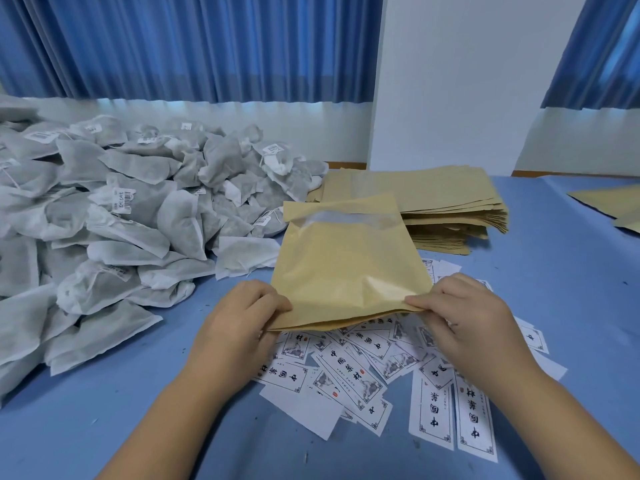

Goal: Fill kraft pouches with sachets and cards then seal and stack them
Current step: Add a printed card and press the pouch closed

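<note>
A kraft pouch [343, 261] with a clear window strip near its far end is held above the table in front of me. My left hand [242, 313] pinches its near left corner. My right hand [464, 313] pinches the near right edge, where the paper is creased and slightly parted. Beneath the pouch lie several white printed cards [349, 372], scattered on the blue table [104, 410]. A big heap of grey-white sachets [114, 209] with small labels fills the left side. A stack of flat kraft pouches [446, 206] sits behind the held one.
More kraft pouches [613, 202] lie at the far right edge of the table. Blue curtains [190, 46] and a white wall [467, 81] stand behind the table. Bare blue tablecloth shows at the near left and at the right.
</note>
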Tool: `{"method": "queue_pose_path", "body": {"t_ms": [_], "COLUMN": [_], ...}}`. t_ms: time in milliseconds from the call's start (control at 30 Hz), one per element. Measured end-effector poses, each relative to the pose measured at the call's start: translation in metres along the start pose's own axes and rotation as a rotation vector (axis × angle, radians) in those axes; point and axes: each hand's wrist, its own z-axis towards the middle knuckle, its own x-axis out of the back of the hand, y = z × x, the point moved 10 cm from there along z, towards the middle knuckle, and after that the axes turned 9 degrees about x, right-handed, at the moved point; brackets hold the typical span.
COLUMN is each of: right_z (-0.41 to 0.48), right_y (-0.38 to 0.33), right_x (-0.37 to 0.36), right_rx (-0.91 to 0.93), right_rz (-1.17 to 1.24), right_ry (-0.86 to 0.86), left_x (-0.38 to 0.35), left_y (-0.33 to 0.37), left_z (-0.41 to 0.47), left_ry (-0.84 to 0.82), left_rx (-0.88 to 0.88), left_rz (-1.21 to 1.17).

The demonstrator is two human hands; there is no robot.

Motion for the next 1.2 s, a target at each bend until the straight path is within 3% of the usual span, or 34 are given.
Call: {"method": "queue_pose_path", "body": {"t_ms": [167, 300, 400, 600, 900, 1200], "right_z": [0.002, 0.003, 0.004, 0.005, 0.006, 0.010], "right_y": [0.003, 0.001, -0.004, -0.009, -0.011, -0.026], "right_x": [-0.003, -0.002, 0.005, 0.008, -0.006, -0.005], "right_rx": [-0.015, 0.010, 0.060, 0.075, 0.082, 0.107], "right_rz": [0.014, -0.015, -0.014, -0.020, -0.021, -0.026], "right_ry": [-0.041, -0.063, 0.015, 0.068, -0.069, 0.016], "left_x": [0.012, 0.017, 0.012, 0.000, 0.008, -0.012], "left_y": [0.006, -0.009, -0.016, 0.001, 0.004, 0.022], "left_z": [-0.002, -0.002, -0.001, 0.003, 0.000, 0.002], "left_ry": [0.107, 0.153, 0.120, 0.049, 0.129, 0.054], "left_rx": [-0.081, 0.046, 0.101, 0.005, -0.037, -0.040], "left_rz": [0.014, -0.082, -0.047, 0.115, 0.092, 0.194]}}
